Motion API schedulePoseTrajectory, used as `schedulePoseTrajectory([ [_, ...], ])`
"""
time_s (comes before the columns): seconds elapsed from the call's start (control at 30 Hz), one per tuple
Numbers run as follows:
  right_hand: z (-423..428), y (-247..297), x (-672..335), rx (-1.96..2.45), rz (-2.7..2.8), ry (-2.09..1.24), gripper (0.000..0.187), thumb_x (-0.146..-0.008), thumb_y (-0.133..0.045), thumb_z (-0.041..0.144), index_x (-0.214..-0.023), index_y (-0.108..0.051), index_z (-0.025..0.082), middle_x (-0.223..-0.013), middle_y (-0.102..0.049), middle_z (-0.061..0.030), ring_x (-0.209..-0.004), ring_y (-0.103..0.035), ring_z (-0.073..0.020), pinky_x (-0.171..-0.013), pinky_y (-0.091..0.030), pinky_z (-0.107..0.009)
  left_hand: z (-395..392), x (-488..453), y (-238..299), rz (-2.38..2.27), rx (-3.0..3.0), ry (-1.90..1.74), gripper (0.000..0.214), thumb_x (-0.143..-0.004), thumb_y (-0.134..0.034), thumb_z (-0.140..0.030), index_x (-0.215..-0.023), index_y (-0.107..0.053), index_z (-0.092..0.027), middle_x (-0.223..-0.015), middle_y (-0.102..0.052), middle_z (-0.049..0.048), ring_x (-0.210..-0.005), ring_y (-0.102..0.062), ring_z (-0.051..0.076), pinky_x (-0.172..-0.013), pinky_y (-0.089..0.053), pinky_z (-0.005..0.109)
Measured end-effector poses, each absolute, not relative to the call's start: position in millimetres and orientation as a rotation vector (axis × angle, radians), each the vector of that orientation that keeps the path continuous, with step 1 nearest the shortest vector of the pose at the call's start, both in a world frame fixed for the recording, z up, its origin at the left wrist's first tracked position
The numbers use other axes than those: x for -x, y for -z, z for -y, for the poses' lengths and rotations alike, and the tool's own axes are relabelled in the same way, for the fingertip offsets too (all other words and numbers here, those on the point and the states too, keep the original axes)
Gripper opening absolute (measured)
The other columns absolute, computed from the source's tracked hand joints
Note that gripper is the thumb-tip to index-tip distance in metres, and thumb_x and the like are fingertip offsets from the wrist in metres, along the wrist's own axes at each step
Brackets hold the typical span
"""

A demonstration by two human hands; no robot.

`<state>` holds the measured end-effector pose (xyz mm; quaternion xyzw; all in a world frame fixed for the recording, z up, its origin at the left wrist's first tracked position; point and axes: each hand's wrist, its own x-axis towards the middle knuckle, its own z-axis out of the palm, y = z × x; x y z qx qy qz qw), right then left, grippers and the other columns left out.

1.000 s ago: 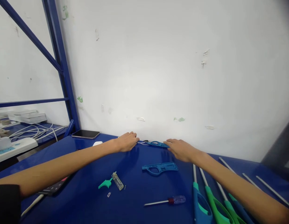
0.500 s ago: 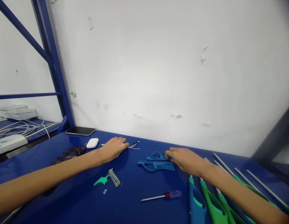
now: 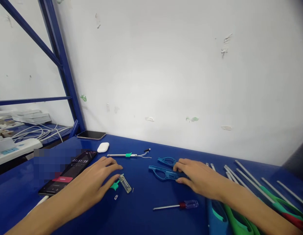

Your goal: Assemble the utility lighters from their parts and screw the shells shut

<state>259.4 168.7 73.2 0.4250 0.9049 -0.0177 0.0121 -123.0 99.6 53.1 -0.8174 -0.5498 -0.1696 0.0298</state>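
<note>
My left hand (image 3: 97,181) lies flat on the blue table (image 3: 141,215), fingers stretched out, tips just short of a small green trigger piece (image 3: 114,186) and a clear lighter tank (image 3: 125,183). My right hand (image 3: 196,176) rests with fingers on a blue plastic shell half (image 3: 162,172); a second blue shell half (image 3: 167,160) lies just behind it. A metal tube with a green collar and thin wires (image 3: 128,155) lies farther back. A tiny metal part (image 3: 115,197) sits near the tank.
A red-handled screwdriver (image 3: 177,205) lies in front of my right hand. Several long lighters and metal tubes (image 3: 229,215) fill the right side. A phone showing a timer (image 3: 68,171), a white earbud case (image 3: 103,147) and another phone (image 3: 91,134) are at the left. The white wall stands behind.
Both hands drew back from the wall toward me. The left let go of the wired tube and came down by the green trigger piece; the right slid a blue shell half forward beside the other.
</note>
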Motion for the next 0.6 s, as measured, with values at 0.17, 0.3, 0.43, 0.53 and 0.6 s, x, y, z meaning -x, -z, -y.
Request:
schedulePoseTrajectory([
  [0.17, -164.6, -71.0, -264.7, -1.235, -2.867, 0.021, 0.022, -0.105, -0.070, 0.026, -0.127, -0.070, 0.019, -0.122, -0.073, -0.0068, -0.105, -0.073, -0.0235, -0.090, -0.063, -0.044, -75.4, 133.8, -25.0, 1.913, 2.369, 0.665, 0.048, -0.112, -0.043, -0.054, -0.143, -0.072, -0.030, -0.133, -0.073, 0.0093, -0.119, -0.074, 0.032, -0.101, -0.061, 0.045],
  [0.3, -159.0, -68.1, -260.4, -1.131, -2.889, -0.105, 0.013, -0.101, -0.063, 0.012, -0.110, -0.069, 0.018, -0.106, -0.074, -0.0051, -0.091, -0.072, -0.0235, -0.082, -0.060, -0.042, -63.6, 136.1, -11.8, 2.002, 2.319, 0.734, 0.048, -0.110, -0.048, -0.059, -0.137, -0.076, -0.030, -0.128, -0.075, 0.0086, -0.115, -0.075, 0.032, -0.100, -0.062, 0.045],
  [0.43, -156.9, -66.1, -255.3, -1.062, -2.938, -0.267, 0.021, -0.095, -0.052, 0.004, -0.097, -0.065, 0.019, -0.091, -0.074, -0.0068, -0.077, -0.073, -0.0270, -0.068, -0.053, -0.040, -62.2, 136.3, -9.4, 1.994, 2.352, 0.795, 0.041, -0.110, -0.048, -0.054, -0.119, -0.081, -0.031, -0.121, -0.076, 0.0063, -0.109, -0.075, 0.029, -0.097, -0.061, 0.040],
  [0.53, -152.6, -68.6, -256.7, -1.058, -2.997, -0.369, 0.025, -0.097, -0.046, 0.004, -0.102, -0.063, 0.021, -0.081, -0.073, -0.0039, -0.068, -0.072, -0.0254, -0.058, -0.047, -0.036, -64.2, 135.7, -12.5, 1.984, 2.377, 0.833, 0.038, -0.110, -0.047, -0.047, -0.107, -0.081, -0.031, -0.116, -0.076, 0.0046, -0.105, -0.075, 0.026, -0.095, -0.060, 0.038],
  [0.6, -145.2, -70.5, -258.7, -1.035, -3.045, -0.413, 0.029, -0.098, -0.044, 0.003, -0.107, -0.063, 0.022, -0.078, -0.073, -0.0013, -0.061, -0.070, -0.0221, -0.052, -0.044, -0.033, -64.4, 134.6, -15.7, 1.990, 2.369, 0.858, 0.036, -0.110, -0.048, -0.045, -0.103, -0.080, -0.030, -0.111, -0.077, 0.0035, -0.101, -0.075, 0.025, -0.091, -0.060, 0.035],
])
